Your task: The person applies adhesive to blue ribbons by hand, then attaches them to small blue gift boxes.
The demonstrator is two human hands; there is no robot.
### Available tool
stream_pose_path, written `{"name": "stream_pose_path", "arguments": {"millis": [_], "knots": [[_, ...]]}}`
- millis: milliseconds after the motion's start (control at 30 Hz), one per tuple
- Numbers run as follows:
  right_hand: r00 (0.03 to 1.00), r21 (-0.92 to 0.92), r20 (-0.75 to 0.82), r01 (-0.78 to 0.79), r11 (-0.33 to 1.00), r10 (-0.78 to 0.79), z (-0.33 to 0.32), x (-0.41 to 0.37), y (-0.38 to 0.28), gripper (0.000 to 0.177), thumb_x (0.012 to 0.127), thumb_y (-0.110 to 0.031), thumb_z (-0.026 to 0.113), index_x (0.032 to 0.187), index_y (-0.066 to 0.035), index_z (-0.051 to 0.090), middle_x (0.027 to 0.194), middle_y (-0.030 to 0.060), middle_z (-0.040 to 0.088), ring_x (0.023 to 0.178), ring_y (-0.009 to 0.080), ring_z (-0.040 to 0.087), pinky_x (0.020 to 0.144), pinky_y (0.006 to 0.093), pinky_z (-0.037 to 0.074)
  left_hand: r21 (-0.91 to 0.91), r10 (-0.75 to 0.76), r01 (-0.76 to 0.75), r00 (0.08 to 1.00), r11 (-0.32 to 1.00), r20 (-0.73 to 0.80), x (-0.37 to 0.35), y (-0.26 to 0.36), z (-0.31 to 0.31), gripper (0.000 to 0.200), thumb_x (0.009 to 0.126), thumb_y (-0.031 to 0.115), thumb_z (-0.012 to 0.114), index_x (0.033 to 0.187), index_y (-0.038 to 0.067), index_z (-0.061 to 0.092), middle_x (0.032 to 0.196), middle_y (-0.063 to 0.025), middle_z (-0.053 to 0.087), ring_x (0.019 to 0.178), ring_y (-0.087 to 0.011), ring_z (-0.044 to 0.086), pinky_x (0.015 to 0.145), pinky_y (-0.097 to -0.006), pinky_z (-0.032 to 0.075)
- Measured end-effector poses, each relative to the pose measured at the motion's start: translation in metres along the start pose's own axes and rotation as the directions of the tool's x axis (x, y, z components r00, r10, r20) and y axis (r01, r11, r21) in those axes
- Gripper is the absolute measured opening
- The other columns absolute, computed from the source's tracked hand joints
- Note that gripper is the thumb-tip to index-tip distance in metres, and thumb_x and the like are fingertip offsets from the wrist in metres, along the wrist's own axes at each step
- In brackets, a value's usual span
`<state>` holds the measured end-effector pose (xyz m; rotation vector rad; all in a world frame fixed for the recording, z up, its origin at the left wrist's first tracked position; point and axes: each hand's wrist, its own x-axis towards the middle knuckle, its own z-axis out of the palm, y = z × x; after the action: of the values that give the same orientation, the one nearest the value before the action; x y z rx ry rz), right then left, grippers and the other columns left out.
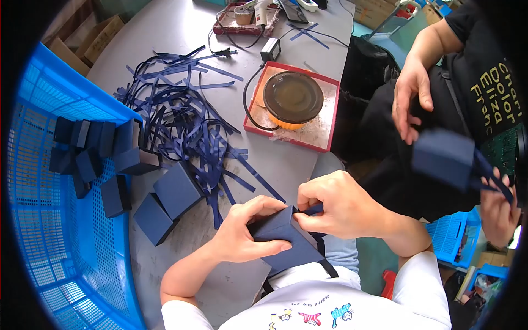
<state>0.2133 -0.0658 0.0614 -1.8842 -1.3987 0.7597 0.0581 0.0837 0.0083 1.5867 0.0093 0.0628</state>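
Observation:
My left hand [245, 231] is closed around a dark blue box [283, 239], thumb on its near face and fingers over the far side. The box is tilted close to my body. My right hand [335, 206] pinches a short piece of dark blue ribbon [313, 209] at the box's upper corner; its fingertips touch the box edge. Black straps hang below the box. Two more dark blue boxes, an upper one [179, 190] and a lower one [155, 219], lie on the table to the left of my left hand.
A tangled heap of blue ribbons [190, 124] covers the middle of the grey table [220, 297]. Behind stands a round pot [293, 98] in a red-rimmed tray [324, 129], with a cable. A blue basket [113, 264] holds several boxes. At right, a co-worker handles a blurred box [443, 154].

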Motion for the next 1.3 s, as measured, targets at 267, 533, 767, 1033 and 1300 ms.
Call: {"name": "stream_pose_path", "arguments": {"millis": [267, 533, 767, 1033, 1300], "knots": [[0.840, 0.331, -0.529, 0.071, 0.941, 0.123, 0.000, -0.019, 0.019, 0.010, 0.078, -0.006, 0.066, 0.086, -0.001, 0.063, 0.066, -0.0011, 0.056, 0.054, 0.0021, 0.042, 0.049, 0.0182, 0.034, -0.296, -0.157, 0.102, 0.973, 0.950, -0.170, -0.013, -0.024, -0.005, 0.055, 0.070, 0.007, 0.075, 0.116, 0.000, 0.046, 0.102, -0.0076, 0.059, 0.094, -0.0115, 0.056, 0.084, -0.0256, 0.044], [0.980, -0.012, -0.151, 0.130, 0.991, -0.131, 0.044, -0.034, 0.026, 0.018, 0.072, -0.015, 0.072, 0.081, -0.004, 0.062, 0.059, 0.0070, 0.056, 0.049, 0.0203, 0.055, 0.045, 0.0295, 0.042, -0.191, -0.017, -0.044, 0.952, 0.981, -0.306, -0.024, -0.037, -0.006, 0.054, 0.071, 0.020, 0.076, 0.114, 0.001, 0.050, 0.110, -0.0111, 0.056, 0.102, -0.0170, 0.054, 0.089, -0.0301, 0.042], [0.884, -0.022, 0.189, 0.440, 0.898, -0.428, 0.052, -0.029, 0.019, 0.015, 0.068, -0.014, 0.073, 0.075, -0.008, 0.061, 0.057, 0.0034, 0.048, 0.050, 0.0192, 0.053, 0.043, 0.0311, 0.041, -0.008, 0.131, -0.131, 0.985, 0.991, 0.116, -0.022, -0.007, -0.024, 0.069, 0.072, 0.033, 0.072, 0.124, -0.005, 0.047, 0.124, -0.0203, 0.051, 0.118, -0.0300, 0.046, 0.099, -0.0405, 0.034], [0.841, 0.410, 0.081, 0.461, 0.787, -0.534, 0.052, -0.007, 0.017, 0.015, 0.072, -0.010, 0.073, 0.085, -0.007, 0.067, 0.069, 0.0042, 0.060, 0.057, 0.0186, 0.058, 0.049, 0.0280, 0.045, -0.509, -0.037, 0.510, 0.731, 0.694, 0.682, -0.038, -0.076, 0.014, 0.046, 0.065, 0.016, 0.059, 0.107, -0.003, 0.058, 0.091, -0.0052, 0.061, 0.083, -0.0109, 0.054, 0.076, -0.0237, 0.043], [0.883, -0.409, -0.023, 0.420, 0.810, -0.469, 0.072, 0.036, 0.091, 0.013, 0.067, -0.006, 0.064, 0.080, -0.008, 0.061, 0.078, 0.0011, 0.054, 0.076, 0.0166, 0.056, 0.061, 0.0288, 0.047, -0.443, -0.200, 0.529, 0.776, 0.724, 0.598, -0.041, -0.078, 0.015, 0.070, 0.063, 0.064, 0.071, 0.090, 0.002, 0.055, 0.085, 0.0000, 0.051, 0.079, -0.0086, 0.047, 0.069, -0.0237, 0.038]]}}
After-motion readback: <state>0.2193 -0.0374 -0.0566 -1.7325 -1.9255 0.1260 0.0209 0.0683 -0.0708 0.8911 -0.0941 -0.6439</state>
